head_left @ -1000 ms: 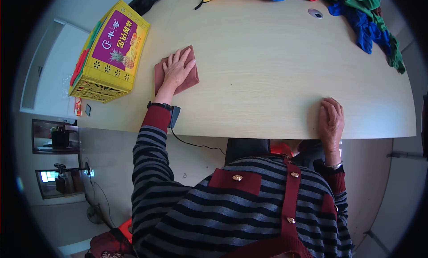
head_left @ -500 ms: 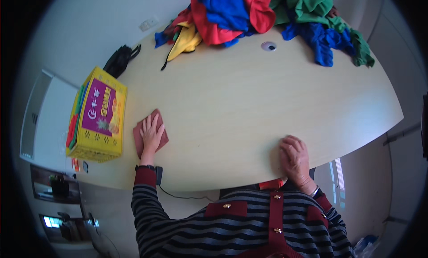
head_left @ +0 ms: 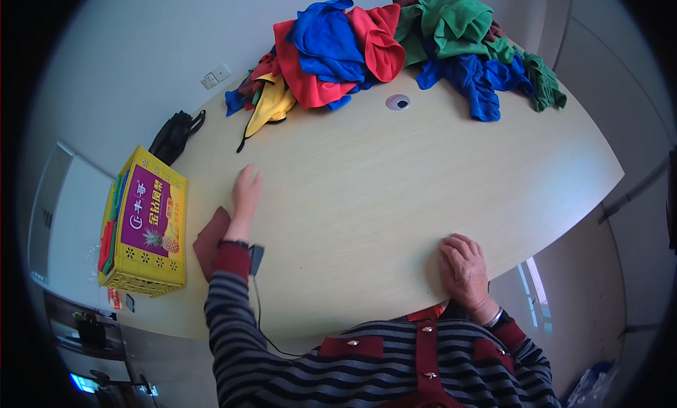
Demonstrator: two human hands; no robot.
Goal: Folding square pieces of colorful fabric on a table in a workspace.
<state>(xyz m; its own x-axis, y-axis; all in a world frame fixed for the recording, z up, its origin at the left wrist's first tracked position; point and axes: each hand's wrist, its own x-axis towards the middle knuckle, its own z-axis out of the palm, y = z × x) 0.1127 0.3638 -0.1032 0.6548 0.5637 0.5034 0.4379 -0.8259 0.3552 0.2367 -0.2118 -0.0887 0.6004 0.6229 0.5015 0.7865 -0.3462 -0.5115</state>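
A folded reddish-brown cloth (head_left: pixel 210 242) lies flat at the left of the table, partly covered by my left forearm. Beyond it, my left hand (head_left: pixel 245 193) hovers off the cloth with nothing visible in it; its fingers point away from me, stretched out and a little blurred. My right hand (head_left: pixel 464 270) rests near the table's front edge, fingers curled in loosely, with no object showing in it. Along the far side is a heap of cloths: blue (head_left: pixel 328 45), red (head_left: pixel 377 41), green (head_left: pixel 455 23), and a yellow one (head_left: pixel 270 108) with dark edging.
A yellow box (head_left: pixel 151 224) with a purple panel stands at the left, with folded cloths inside. Behind it sits a black bag (head_left: pixel 173 136). A round cable grommet (head_left: pixel 398 102) is set into the table (head_left: pixel 367 196). A cable (head_left: pixel 258 302) hangs from my left wrist.
My left hand has lifted off the reddish-brown cloth and moved away from me. The view has shifted, so the far heap shows more fully. My right hand stays at the edge.
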